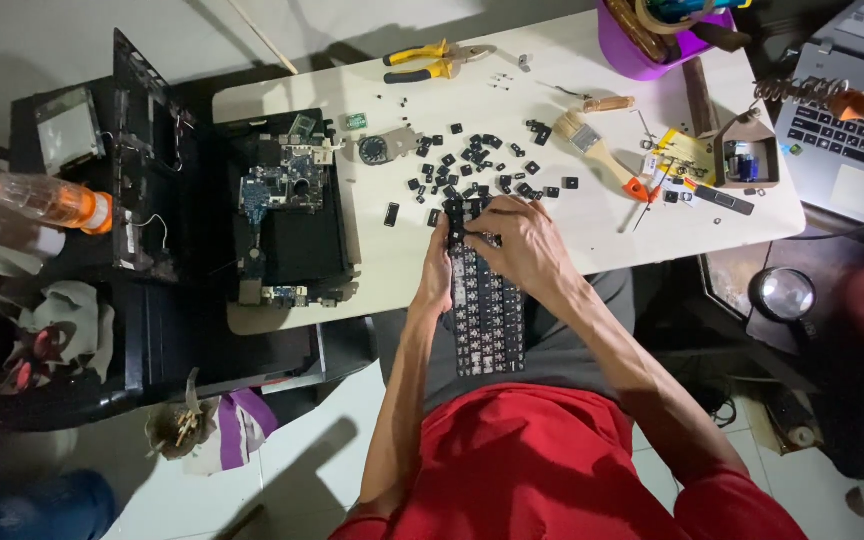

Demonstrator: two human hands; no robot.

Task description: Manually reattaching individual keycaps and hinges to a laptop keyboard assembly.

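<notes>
Seen from above, a stripped laptop keyboard [485,305] overhung the counter [392,270] edge onto the lap. The left hand [436,282] gripped its side; the right hand [522,245] pressed curled fingers on top. Loose keycaps [472,160] nearby could scatter if bumped.

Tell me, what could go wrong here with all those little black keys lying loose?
The loose keys lie scattered near the right hand; a sweep might knock some off the table. The keyboard rests half off the table edge, steadied by the left hand, and could slip.
</notes>
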